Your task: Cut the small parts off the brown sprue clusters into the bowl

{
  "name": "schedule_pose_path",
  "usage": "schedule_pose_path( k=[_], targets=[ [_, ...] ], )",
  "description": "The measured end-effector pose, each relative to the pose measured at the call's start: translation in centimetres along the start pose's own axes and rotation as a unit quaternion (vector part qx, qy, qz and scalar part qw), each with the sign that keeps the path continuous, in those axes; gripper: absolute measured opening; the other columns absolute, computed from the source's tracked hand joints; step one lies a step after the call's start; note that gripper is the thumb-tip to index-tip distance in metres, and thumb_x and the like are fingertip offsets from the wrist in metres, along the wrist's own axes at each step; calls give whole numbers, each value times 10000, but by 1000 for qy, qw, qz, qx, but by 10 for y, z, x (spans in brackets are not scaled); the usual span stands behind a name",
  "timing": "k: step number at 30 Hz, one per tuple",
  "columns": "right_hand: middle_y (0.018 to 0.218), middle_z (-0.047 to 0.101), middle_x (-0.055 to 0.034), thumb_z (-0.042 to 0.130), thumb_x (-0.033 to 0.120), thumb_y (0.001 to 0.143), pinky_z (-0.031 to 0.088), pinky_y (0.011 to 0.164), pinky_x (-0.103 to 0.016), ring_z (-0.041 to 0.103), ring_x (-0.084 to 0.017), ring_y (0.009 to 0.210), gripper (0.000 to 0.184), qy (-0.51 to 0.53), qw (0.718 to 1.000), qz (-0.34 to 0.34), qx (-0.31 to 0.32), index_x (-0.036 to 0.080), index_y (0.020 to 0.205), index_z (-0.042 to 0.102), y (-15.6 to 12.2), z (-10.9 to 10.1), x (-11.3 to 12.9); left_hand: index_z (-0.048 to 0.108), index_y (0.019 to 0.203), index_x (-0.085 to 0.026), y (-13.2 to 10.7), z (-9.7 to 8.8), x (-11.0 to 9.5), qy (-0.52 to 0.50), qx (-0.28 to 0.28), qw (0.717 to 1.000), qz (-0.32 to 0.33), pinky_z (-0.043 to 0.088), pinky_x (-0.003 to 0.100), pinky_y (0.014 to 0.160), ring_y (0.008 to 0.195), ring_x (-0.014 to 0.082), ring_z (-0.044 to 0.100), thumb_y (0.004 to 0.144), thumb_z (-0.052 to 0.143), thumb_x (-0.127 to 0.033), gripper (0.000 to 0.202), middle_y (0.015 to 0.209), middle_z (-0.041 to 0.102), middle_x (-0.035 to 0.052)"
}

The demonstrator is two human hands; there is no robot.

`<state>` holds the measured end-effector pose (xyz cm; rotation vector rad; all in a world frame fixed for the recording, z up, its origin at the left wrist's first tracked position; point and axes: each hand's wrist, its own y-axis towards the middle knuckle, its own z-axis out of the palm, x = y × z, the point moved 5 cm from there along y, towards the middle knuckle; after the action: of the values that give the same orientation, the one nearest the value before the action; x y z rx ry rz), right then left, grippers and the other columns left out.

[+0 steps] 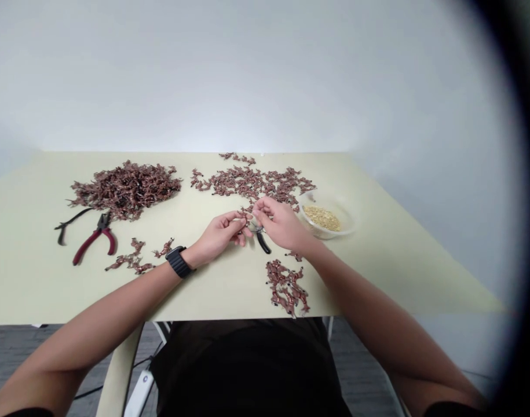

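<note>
My left hand [221,231] and my right hand [282,223] meet over the middle of the table. Small black-handled snips [261,240] sit in my left fingers, their metal head showing and one handle pointing down. My right fingertips pinch a small reddish-brown moulded piece [247,213]. Many such pieces lie about: a dense heap [125,190] at left, a loose spread [251,182] behind my hands, a cluster [286,286] in front of them, and a small group [130,258] near my left wrist.
Red-handled pliers [95,243] and a black-handled tool [71,223] lie at left. A glass bowl [328,219] holding pale granules stands at right. The pale table [377,260] meets a white wall. A power strip [138,394] shows below the front edge.
</note>
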<state>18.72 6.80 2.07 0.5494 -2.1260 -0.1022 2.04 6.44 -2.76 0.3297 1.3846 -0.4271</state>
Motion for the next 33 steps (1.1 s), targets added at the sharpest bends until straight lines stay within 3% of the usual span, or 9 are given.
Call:
schedule_pose_path(
  k=[12, 19, 25, 33],
  targets=[
    [850, 674, -22, 486, 320, 1043, 432, 770, -325, 620, -199, 776, 123, -63, 997, -37, -13, 233, 1000, 562, 0, 10, -8, 658, 991, -153, 0, 0, 2, -6, -6, 1000, -4, 491, 256, 635, 633, 103, 627, 1009, 649, -391, 239, 916, 761, 84],
    [825, 690, -15, 507, 336, 1037, 472, 757, -315, 650, -189, 771, 141, 9, 1000, -25, -13, 227, 1022, 594, -2, 10, -3, 665, 1083, -138, -1, 1, 2, 2, 7, 1000, 10, 517, 266, 643, 664, 123, 682, 998, 681, -428, 303, 966, 769, 106],
    [826, 695, -20, 503, 351, 1039, 461, 725, -314, 638, -189, 750, 155, -15, 999, -26, 15, 227, 1022, 596, -2, 12, -2, 675, 1107, -130, -2, 0, 2, 6, 7, 1000, 11, 525, 263, 641, 651, 120, 688, 993, 691, -440, 330, 981, 777, 116],
    [851, 708, -32, 506, 325, 1049, 443, 723, -308, 641, -191, 764, 143, -33, 998, -49, 3, 218, 1021, 597, -2, 14, -6, 674, 1132, -115, -2, 2, 0, 12, 15, 1000, 9, 545, 242, 640, 652, 119, 700, 994, 698, -432, 346, 969, 777, 113]
  ],
)
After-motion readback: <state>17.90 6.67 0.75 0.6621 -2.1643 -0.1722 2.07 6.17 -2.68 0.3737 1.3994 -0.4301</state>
